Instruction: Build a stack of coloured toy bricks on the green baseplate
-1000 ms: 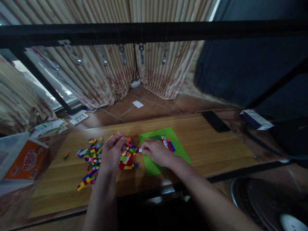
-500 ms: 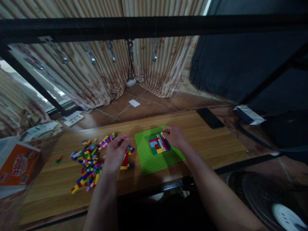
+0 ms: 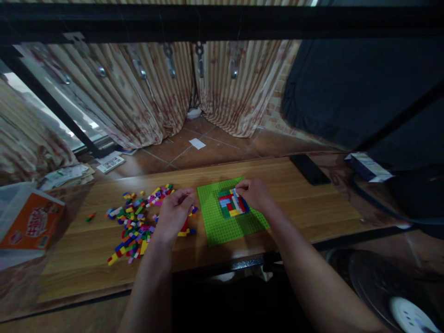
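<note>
Brick assembly (image 3: pixel 229 207) near the middle of the green baseplate (image 3: pixel 222 235). The right hand (image 3: pixel 255 194), pinched, contents unclear, has shifted from the baseplate's left edge to the assembly's far side, bringing work there. Left hand (image 3: pixel 174 210) curled beside loose bricks (image 3: pixel 133 226); grip indeterminable.

Illegible lettering (image 3: pixel 37 222) on orange panel (image 3: pixel 31 238)

left hand (image 3: pixel 175 210): bare | right hand (image 3: pixel 257 196): bare | clothing (image 3: pixel 236 303): black (detail shadowed)
</note>
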Available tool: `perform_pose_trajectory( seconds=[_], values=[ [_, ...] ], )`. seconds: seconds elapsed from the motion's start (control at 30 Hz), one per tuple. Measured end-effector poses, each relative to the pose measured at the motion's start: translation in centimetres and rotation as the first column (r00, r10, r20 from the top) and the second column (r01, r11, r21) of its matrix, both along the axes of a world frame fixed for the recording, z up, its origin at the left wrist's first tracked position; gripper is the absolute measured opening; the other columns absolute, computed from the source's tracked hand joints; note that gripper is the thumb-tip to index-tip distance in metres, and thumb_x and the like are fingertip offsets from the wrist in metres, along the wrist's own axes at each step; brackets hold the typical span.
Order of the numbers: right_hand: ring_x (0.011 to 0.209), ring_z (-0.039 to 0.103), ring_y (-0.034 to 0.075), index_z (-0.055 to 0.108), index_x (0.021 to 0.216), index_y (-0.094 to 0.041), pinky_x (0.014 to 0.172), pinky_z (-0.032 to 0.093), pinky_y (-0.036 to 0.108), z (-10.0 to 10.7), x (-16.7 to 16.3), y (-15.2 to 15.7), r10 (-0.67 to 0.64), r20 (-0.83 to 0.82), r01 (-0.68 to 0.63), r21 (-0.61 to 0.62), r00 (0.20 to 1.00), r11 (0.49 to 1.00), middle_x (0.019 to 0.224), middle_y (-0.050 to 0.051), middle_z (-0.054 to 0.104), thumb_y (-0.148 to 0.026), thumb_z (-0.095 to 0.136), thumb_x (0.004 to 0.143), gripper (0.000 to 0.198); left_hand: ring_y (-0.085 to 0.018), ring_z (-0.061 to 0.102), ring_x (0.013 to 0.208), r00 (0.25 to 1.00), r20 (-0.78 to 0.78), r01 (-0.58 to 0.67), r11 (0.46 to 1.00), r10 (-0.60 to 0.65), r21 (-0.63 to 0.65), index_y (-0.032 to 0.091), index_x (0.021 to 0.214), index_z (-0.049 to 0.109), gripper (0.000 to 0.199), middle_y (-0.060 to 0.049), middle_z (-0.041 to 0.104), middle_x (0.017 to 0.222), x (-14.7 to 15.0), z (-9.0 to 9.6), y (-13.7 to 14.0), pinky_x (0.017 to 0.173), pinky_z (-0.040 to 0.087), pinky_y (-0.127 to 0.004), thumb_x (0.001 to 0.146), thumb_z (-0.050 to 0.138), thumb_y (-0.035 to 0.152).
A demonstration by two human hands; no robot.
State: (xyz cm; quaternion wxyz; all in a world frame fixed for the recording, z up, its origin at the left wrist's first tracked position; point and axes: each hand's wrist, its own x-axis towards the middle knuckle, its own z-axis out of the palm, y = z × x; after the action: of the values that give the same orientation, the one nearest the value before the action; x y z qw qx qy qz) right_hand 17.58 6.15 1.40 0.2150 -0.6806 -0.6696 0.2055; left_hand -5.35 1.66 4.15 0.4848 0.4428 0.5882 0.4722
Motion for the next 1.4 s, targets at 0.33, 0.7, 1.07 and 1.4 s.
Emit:
perform_pose_trajectory(
  seconds=[0.33, 0.7, 1.07, 1.4],
  values=[
    [0.071, 0.065, 0.017, 0.075, 0.081, -0.018, 0.068, 0.047, 0.028, -1.2, 0.4, 0.6, -0.007, -0.109, 0.004, -0.023, 0.994, 1.000, 0.077, 0.004, 0.074, -0.020, 0.065, 0.074, 0.012, -0.010, 0.053, 0.054, 0.999, -0.033, 0.038, 0.999, -0.036, 0.038, 0.015, 0.091, 0.068, 0.038, 0.000, 0.063, 0.064, -0.4, -0.8, 0.3, 0.052, 0.041, -0.022, 0.065, 0.072, 0.042],
    [0.068, 0.065, 0.017, 0.074, 0.080, -0.018, 0.065, 0.047, 0.027, -1.9, 0.9, 0.6, 0.007, -0.192, -0.008, -0.007, 0.981, 1.000, 0.073, 0.004, 0.073, -0.021, 0.067, 0.074, 0.011, -0.010, 0.053, 0.055, 1.000, -0.012, -0.022, 0.999, 0.023, 0.050, 0.013, 0.092, 0.068, 0.035, -0.002, 0.066, 0.068, -0.9, -0.9, 0.3, 0.053, 0.040, -0.021, 0.066, 0.069, 0.037],
    [0.073, 0.065, 0.017, 0.072, 0.082, -0.019, 0.070, 0.049, 0.029, 0.4, -3.1, -2.1, 0.189, -0.422, -0.055, 0.309, 0.887, 0.950, 0.082, 0.004, 0.073, -0.029, 0.059, 0.083, 0.017, -0.005, 0.044, 0.044, 0.915, 0.181, -0.389, 0.907, 0.361, 0.158, 0.012, 0.090, 0.065, 0.030, 0.002, 0.062, 0.061, -3.5, -0.1, 0.6, 0.045, 0.033, -0.018, 0.067, 0.066, 0.031],
    [0.087, 0.061, 0.015, 0.072, 0.098, -0.022, 0.077, 0.046, 0.027, -1.7, -9.2, -5.5, 0.656, -0.047, -0.628, 0.245, 0.753, 0.738, 0.098, 0.005, 0.066, -0.008, 0.049, 0.088, 0.029, -0.005, 0.045, 0.045, 0.910, 0.214, -0.389, 0.910, 0.356, 0.143, 0.012, 0.089, 0.065, 0.027, 0.002, 0.062, 0.061, -3.5, 0.0, 0.4, 0.046, 0.034, -0.018, 0.067, 0.066, 0.027]
  ],
)
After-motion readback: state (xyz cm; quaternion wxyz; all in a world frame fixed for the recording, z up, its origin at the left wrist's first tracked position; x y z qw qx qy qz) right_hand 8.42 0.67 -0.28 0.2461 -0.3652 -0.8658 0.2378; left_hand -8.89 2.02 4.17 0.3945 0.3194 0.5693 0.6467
